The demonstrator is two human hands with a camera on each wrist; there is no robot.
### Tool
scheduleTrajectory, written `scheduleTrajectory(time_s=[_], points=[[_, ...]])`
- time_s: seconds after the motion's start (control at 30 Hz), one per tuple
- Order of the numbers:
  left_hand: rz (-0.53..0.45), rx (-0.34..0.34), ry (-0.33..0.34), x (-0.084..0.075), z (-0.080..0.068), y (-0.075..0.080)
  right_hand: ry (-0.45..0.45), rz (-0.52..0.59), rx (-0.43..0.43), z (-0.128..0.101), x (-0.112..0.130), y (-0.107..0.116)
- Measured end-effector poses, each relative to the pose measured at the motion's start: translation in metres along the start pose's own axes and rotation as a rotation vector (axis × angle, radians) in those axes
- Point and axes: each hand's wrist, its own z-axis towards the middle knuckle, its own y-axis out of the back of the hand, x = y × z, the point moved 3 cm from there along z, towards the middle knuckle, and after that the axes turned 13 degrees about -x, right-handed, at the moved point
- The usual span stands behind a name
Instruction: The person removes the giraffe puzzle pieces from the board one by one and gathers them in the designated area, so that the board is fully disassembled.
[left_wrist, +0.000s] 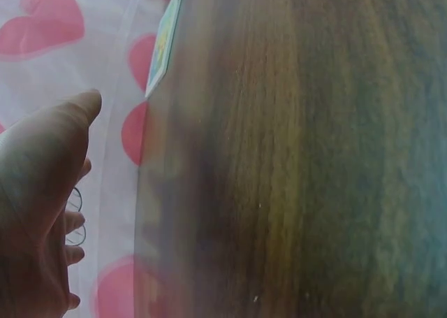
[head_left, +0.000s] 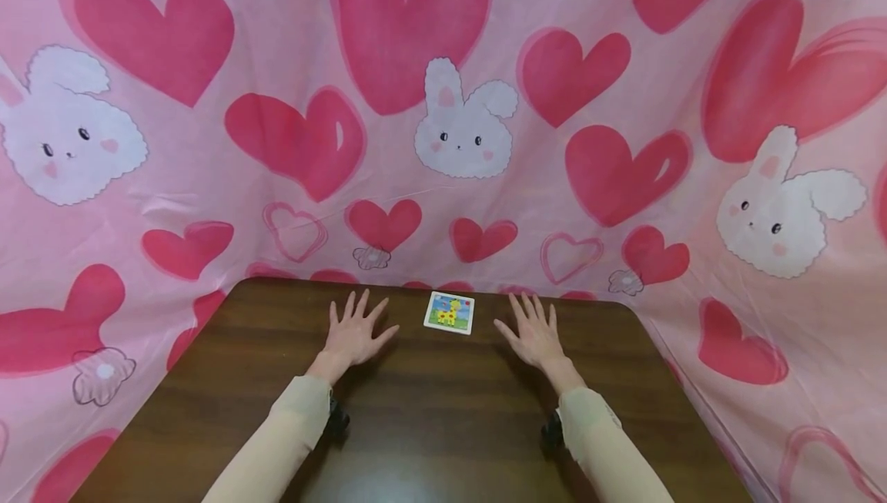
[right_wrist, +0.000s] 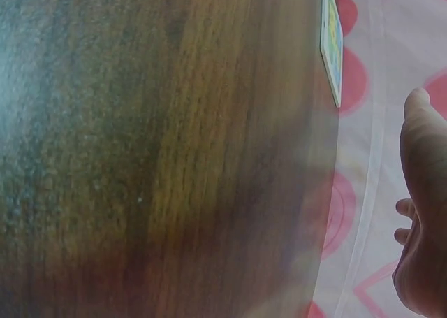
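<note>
A small white-framed picture puzzle [head_left: 449,313] with a yellow giraffe on it lies flat near the far edge of the table. To its left in the head view, my left hand [head_left: 353,333] is held palm down with fingers spread, holding nothing. My right hand [head_left: 535,333] mirrors it on the other side, fingers likewise spread and holding nothing. Both thumbs point inward to the puzzle, apart from it. The left wrist view has my left hand [left_wrist: 42,192] at the left, the puzzle's corner [left_wrist: 165,42] beyond the thumb. In the right wrist view, my right hand [right_wrist: 424,199] is at the right edge.
The brown wooden table [head_left: 430,426] narrows toward its far edge. A pink cloth [head_left: 443,202] printed with hearts and rabbits hangs close behind it and along both sides. Dark wrist cameras sit under both sleeves [head_left: 294,418].
</note>
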Motion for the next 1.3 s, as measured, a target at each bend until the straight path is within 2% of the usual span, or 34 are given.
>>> scheduleTrajectory(time_s=[0.27, 0.6, 0.9, 1.13, 1.3], points=[[0.004, 0.026, 0.011, -0.005, 0.008, -0.011, -0.020, -0.080, 0.059, 0.007, -0.002, -0.007], [-0.017, 0.106, 0.017, -0.021, 0.024, -0.031, -0.046, -0.035, 0.125, 0.009, 0.013, -0.021], [-0.014, 0.150, 0.014, -0.038, 0.036, -0.045, -0.070, -0.045, 0.187, 0.015, 0.022, -0.039], [0.000, 0.161, 0.004, -0.050, 0.040, -0.050, -0.062, -0.034, 0.218, 0.019, 0.035, -0.049], [0.018, 0.189, 0.019, -0.053, 0.050, -0.062, -0.058, -0.049, 0.239, 0.021, 0.041, -0.054]])
